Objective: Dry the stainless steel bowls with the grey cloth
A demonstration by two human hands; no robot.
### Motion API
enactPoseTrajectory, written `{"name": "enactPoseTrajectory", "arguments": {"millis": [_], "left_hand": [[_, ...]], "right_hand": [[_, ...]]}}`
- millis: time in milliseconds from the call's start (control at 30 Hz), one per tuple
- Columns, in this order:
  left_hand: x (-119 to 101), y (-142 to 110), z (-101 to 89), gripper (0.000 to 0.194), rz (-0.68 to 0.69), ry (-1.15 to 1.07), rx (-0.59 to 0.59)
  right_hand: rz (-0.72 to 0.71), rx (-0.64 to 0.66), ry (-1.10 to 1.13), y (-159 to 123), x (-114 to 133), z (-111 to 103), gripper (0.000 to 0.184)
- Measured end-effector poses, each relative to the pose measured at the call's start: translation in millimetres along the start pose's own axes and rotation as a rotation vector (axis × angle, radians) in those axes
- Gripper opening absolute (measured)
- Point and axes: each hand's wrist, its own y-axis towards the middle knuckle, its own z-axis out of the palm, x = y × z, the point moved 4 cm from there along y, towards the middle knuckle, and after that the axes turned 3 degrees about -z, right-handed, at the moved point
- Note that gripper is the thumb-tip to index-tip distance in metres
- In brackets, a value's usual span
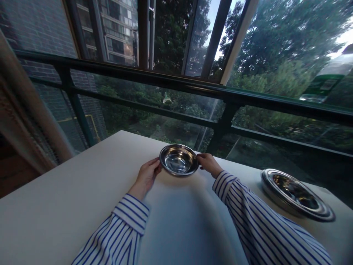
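Head view: white table (68,191) beside railing (154,79); left fingers (154,164), right fingers (203,159) pinching metal bowl (178,164).

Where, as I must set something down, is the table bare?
Free: white table left of the left sleeve; also between that and the right sleeve, nearer than the bowl. Crowded: at the bowl, between left hand and right hand; rightward, by other metalware.

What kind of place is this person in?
It looks like an enclosed balcony, or a room by a big window, probably in a home. You can tell from the metal railing along the windows, the curtain at the side, and the tall building outside.
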Motion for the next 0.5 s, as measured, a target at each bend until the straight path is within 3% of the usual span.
{"name": "enactPoseTrajectory", "arguments": {"millis": [333,500], "left_hand": [[-4.1,-4.4,2.0,0.048,0.028,0.043,-0.033],[-6.3,-3.1,0.8,0.045,0.083,0.140,-0.062]], "right_hand": [[0.058,0.000,0.072,-1.4,2.1,-3.2,0.029],[0.081,-0.007,0.098,-2.0,2.6,-3.2,0.030]]}}
